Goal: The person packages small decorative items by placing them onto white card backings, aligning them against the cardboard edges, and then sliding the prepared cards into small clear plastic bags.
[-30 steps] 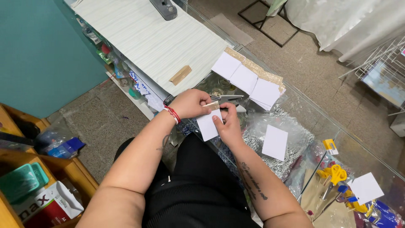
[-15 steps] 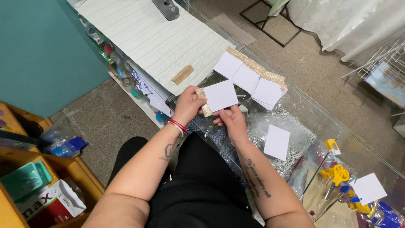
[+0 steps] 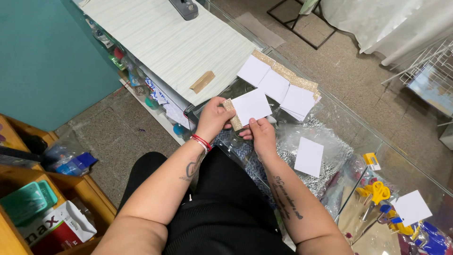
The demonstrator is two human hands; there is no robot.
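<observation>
Over a glass counter (image 3: 377,141) above a speckled floor (image 3: 373,71), both hands' grip holds a white card (image 3: 251,106).

grey device (image 3: 184,8): cut by top edge | left hand (image 3: 213,118) fingertips: hidden behind white card (image 3: 251,106)

Six white cards (image 3: 251,106), two yellow scissors (image 3: 376,191).

Both hands, left hand (image 3: 213,118) and right hand (image 3: 261,137), hold a white card (image 3: 251,106).
</observation>
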